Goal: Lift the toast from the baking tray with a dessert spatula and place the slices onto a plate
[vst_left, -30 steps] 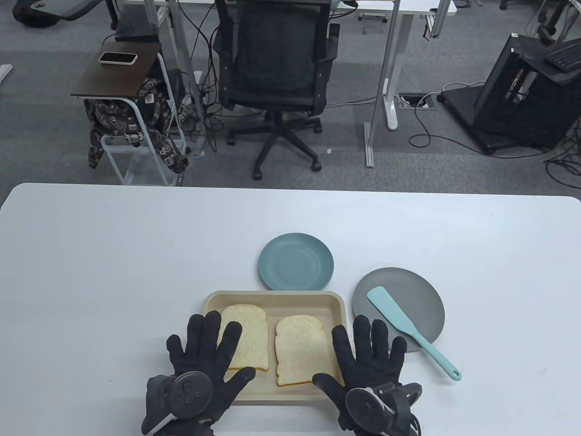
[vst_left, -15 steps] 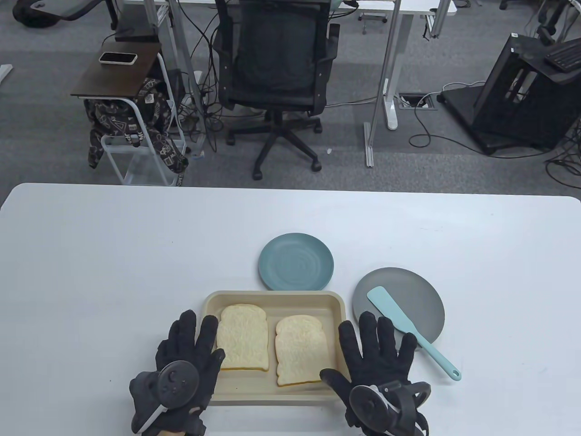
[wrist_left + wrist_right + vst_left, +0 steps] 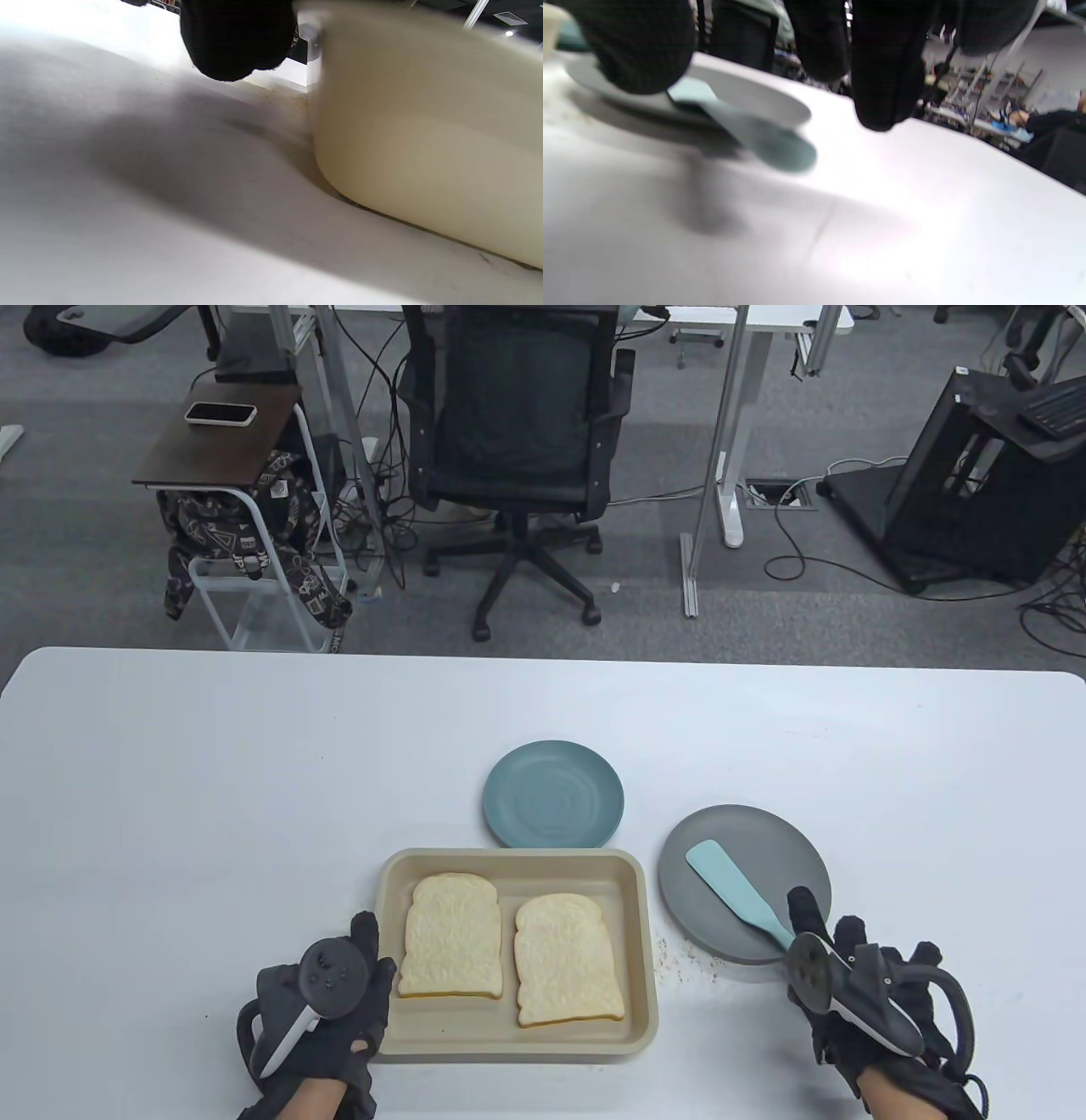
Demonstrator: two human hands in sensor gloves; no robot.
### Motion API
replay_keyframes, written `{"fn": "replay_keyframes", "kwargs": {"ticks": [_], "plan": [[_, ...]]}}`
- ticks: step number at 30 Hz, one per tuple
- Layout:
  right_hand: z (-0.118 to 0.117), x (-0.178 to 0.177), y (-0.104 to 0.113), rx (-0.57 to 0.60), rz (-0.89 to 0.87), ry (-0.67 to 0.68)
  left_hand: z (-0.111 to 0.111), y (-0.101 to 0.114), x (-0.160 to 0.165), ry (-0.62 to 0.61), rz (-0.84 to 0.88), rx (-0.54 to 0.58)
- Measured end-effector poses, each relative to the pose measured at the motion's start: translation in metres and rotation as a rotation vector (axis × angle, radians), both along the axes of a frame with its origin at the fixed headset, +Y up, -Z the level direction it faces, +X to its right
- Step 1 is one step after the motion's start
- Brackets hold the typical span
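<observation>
Two slices of toast, one on the left (image 3: 451, 933) and one on the right (image 3: 567, 959), lie flat in the beige baking tray (image 3: 517, 858). My left hand (image 3: 373, 954) sits on its side against the tray's left edge, thumb at the rim; one fingertip (image 3: 237, 42) hangs beside the outer wall (image 3: 424, 148). The light-blue spatula (image 3: 730, 882) lies with its blade on the grey plate (image 3: 764, 836), handle (image 3: 763, 140) sticking out over the table. My right hand (image 3: 827, 925) hovers over that handle, its fingers (image 3: 882, 84) hanging above it without gripping.
A smaller teal plate (image 3: 553, 793) stands just behind the tray. Crumbs (image 3: 679, 963) dot the white table between tray and grey plate. An office chair (image 3: 517, 415) stands on the floor beyond the far edge.
Both hands have left the tray area. The left hand drew back and turned on its side at the tray's left edge; the right hand swung right to above the spatula handle.
</observation>
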State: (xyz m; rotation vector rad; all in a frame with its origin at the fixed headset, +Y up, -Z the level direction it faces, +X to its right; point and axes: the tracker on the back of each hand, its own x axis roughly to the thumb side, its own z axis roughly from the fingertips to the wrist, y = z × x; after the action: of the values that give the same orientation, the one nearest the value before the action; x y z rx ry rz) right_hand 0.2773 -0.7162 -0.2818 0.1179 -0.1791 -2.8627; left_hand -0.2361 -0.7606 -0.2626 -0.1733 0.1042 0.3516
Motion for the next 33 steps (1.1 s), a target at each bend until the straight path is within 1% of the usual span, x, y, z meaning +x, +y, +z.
{"fn": "replay_keyframes", "kwargs": {"ticks": [2,8,10,12,14,16,18,19,20,21,23,26,28,30,31,32,33], "plan": [[-0.008,0.002,-0.009,-0.034,0.011,-0.012,-0.001,-0.002,0.001,0.004,-0.001,-0.009],[-0.017,-0.003,-0.023,-0.055,-0.002,0.006,-0.002,-0.009,0.004,0.018,-0.007,-0.012],[-0.018,-0.005,-0.025,-0.033,-0.059,0.020,-0.002,-0.009,0.004,0.022,-0.011,-0.011],[-0.019,-0.004,-0.026,-0.048,-0.091,0.021,-0.002,-0.010,0.003,0.030,0.016,-0.010],[-0.019,-0.001,-0.026,-0.059,-0.166,-0.018,-0.002,-0.012,0.001,0.035,0.054,-0.017],[-0.019,0.001,-0.021,-0.057,-0.266,-0.041,-0.002,-0.013,-0.001,0.041,0.080,-0.025],[-0.019,0.002,-0.014,-0.076,-0.336,-0.072,-0.002,-0.013,-0.001,0.041,0.083,-0.022],[-0.018,0.002,-0.008,-0.049,-0.356,-0.078,-0.002,-0.012,-0.001,0.042,0.082,-0.021],[-0.018,0.000,0.000,-0.005,-0.344,-0.062,-0.002,-0.012,-0.001,0.042,0.079,-0.021],[-0.018,-0.001,0.005,0.015,-0.332,-0.051,-0.002,-0.013,-0.001,0.043,0.079,-0.021],[-0.015,-0.008,0.023,0.049,-0.290,-0.039,-0.001,-0.013,-0.001,0.043,0.086,-0.023],[-0.009,-0.019,0.049,0.081,-0.289,-0.015,-0.001,-0.014,-0.002,0.045,0.103,-0.023],[-0.002,-0.033,0.071,0.132,-0.309,0.038,-0.001,-0.014,-0.002,0.046,0.102,-0.021],[0.004,-0.048,0.089,0.150,-0.306,0.117,-0.001,-0.014,-0.002,0.048,0.099,-0.019],[0.006,-0.054,0.096,0.170,-0.306,0.151,-0.001,-0.014,-0.002,0.048,0.099,-0.018],[0.010,-0.068,0.105,0.186,-0.298,0.212,-0.001,-0.014,-0.002,0.047,0.099,-0.018],[0.012,-0.075,0.109,0.180,-0.288,0.236,-0.001,-0.014,-0.002,0.047,0.098,-0.018]]}}
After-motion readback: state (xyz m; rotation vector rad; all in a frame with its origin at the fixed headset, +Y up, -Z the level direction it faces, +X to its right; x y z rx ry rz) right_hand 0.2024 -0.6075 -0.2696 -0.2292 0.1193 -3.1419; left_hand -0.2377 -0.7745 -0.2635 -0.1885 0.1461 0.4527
